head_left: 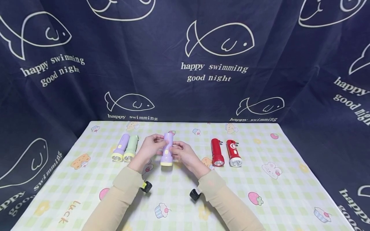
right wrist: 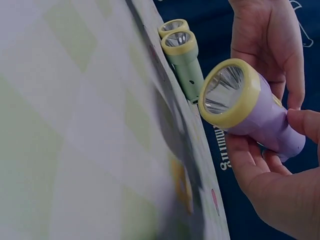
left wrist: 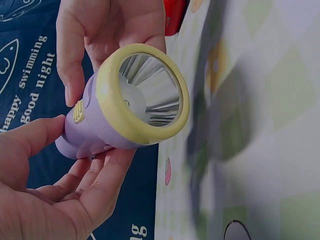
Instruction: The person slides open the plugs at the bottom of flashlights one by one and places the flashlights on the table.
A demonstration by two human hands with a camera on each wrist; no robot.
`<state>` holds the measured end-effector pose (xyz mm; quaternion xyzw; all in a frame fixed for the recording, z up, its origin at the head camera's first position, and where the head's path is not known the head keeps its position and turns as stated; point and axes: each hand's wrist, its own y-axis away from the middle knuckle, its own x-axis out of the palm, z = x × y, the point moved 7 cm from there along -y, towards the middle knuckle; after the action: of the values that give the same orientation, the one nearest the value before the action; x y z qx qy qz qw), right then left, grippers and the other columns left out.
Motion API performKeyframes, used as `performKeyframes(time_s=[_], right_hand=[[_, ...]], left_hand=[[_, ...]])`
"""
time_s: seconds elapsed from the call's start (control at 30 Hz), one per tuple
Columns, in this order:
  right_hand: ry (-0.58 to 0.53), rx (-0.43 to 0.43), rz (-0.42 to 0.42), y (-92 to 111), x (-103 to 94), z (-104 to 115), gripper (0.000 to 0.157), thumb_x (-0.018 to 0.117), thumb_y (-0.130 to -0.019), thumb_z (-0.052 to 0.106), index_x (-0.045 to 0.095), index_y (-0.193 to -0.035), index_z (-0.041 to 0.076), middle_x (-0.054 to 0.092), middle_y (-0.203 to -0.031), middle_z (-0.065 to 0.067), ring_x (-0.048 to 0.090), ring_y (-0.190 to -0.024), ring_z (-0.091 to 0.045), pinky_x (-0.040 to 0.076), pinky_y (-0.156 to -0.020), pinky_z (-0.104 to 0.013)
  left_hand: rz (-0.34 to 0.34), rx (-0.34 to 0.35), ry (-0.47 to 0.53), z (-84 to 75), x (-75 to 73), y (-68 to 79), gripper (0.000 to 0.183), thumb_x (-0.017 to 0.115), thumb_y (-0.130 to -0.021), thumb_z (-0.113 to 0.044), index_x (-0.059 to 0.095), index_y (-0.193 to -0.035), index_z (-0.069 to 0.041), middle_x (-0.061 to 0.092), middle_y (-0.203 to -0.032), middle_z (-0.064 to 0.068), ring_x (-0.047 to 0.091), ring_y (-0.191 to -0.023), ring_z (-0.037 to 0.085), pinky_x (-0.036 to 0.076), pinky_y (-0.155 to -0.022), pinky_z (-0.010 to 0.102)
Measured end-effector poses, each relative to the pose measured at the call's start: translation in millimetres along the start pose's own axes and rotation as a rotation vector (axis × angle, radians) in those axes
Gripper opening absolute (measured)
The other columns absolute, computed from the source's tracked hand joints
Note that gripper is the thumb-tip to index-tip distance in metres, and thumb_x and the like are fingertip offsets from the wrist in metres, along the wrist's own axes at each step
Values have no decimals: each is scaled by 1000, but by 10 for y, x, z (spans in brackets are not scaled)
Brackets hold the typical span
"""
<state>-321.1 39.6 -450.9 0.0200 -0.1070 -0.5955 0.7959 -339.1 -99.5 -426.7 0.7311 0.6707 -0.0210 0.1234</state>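
Both hands hold a purple flashlight (head_left: 167, 149) with a yellow rim over the middle of the table. Its lens end points toward the person, and a yellow switch (left wrist: 78, 112) sits on its side. The left hand (head_left: 151, 148) grips the body from the left, thumb on top and fingers beneath. From the other side, the right hand (head_left: 185, 154) pinches it between thumb and fingers. In the right wrist view the flashlight's clear lens (right wrist: 224, 90) faces the camera, and a shadow falls on the cloth below.
Left of the hands lie another purple flashlight (head_left: 122, 146) and a green flashlight (head_left: 131, 147), side by side. On the right are a red flashlight (head_left: 216, 151) and a red one with a white rim (head_left: 233, 152). A checked cloth (head_left: 231, 199) covers the table; a dark blue curtain (head_left: 167, 64) hangs behind.
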Motion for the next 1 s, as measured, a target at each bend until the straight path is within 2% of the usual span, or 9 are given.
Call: performKeyframes(time_s=[0.27,0.47,0.77,1.0], right_hand=[[-5,30,24,14,-20,25,43,58,-90,5,45,-130,-7,60,-105,-11,62,-85,-13,54,-88,-36],[-1,10,15,-1,-56,21,40,59,-89,3,48,-127,-8,61,-105,-13,63,-84,-13,55,-85,-34],[27,-49,-15,13,-101,57,42,61,-87,3,49,-126,-8,58,-107,-15,61,-88,-14,56,-84,-31],[89,-100,-70,9,-154,85,43,65,-85,4,51,-124,-6,60,-111,-18,62,-90,-15,56,-84,-31]], left_hand=[[10,3,11,-10,47,56,34,64,-88,-12,55,-117,2,59,-104,15,62,-78,17,59,-71,36],[16,19,13,-19,76,81,35,64,-87,-11,55,-118,2,60,-106,17,62,-81,18,59,-71,35],[-3,89,-43,-85,98,95,38,67,-85,-12,56,-119,1,61,-110,19,59,-92,21,58,-75,33],[-17,145,-71,-184,138,126,37,68,-84,-10,57,-117,2,62,-107,19,62,-90,23,58,-75,33]])
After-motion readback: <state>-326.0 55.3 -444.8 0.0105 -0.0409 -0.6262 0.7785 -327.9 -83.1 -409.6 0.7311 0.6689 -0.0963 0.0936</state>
